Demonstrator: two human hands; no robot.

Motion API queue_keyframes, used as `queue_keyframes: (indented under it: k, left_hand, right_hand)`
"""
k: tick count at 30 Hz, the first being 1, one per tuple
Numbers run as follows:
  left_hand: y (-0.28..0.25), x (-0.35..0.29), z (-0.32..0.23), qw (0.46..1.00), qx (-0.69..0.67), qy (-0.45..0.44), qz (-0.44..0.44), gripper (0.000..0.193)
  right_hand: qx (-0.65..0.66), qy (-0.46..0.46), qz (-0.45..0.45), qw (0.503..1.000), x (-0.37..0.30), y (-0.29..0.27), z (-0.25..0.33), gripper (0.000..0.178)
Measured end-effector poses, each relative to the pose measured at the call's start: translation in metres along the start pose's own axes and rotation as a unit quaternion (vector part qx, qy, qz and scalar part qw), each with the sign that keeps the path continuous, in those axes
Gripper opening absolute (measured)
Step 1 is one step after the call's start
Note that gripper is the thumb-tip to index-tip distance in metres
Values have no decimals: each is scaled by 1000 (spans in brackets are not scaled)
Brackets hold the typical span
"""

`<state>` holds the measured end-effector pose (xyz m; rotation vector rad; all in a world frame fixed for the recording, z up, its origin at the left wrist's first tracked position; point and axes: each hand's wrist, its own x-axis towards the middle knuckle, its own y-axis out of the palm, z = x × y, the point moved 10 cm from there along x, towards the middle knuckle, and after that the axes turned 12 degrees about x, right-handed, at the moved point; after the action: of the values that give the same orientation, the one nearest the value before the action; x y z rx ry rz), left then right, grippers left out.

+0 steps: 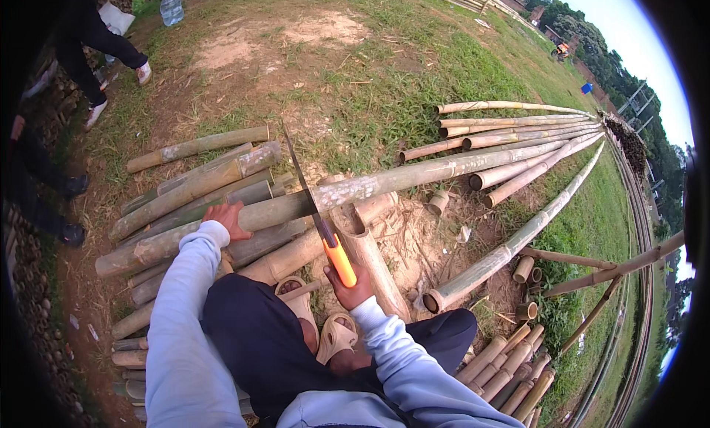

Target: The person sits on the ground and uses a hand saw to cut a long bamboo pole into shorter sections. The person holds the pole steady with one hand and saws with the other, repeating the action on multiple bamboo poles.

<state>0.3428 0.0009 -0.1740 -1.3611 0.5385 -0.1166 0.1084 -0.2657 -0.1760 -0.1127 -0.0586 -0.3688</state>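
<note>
A long bamboo pole runs from the left across to the far right in front of me. My left hand grips it from above near its left end, fingers bent over the round top. Closed around the orange handle of a hand saw is my right hand. The saw's thin blade points up and away, crossing the pole to the right of my left hand. Under the pole near the blade stands a notched bamboo support, lying among pale sawdust.
Cut bamboo lengths are stacked at left, with more short pieces at lower right. Several long poles lie on the grass, and a single pole slants nearby. Another person's legs are at upper left, near a water jug.
</note>
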Motion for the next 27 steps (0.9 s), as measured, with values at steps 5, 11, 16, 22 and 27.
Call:
queue_keyframes:
  k: [5,11,16,22,27]
  left_hand:
    - [1,-9,8,1000,17,-15,-2,79]
    - [1,-4,-7,999,13,7,-33,79]
    - [9,0,-20,1000,14,13,-15,81]
    - [19,-11,12,999,11,-18,24,89]
    - [4,-2,-4,1000,20,14,-20,73]
  right_hand:
    - [2,76,36,996,-160,-61,33,24]
    - [-12,63,13,998,-28,-19,6,30]
    - [9,-2,-9,1000,-7,-10,16,33]
    - [-3,73,36,997,-159,-63,56,16]
    - [-6,33,34,999,-59,-26,34,20]
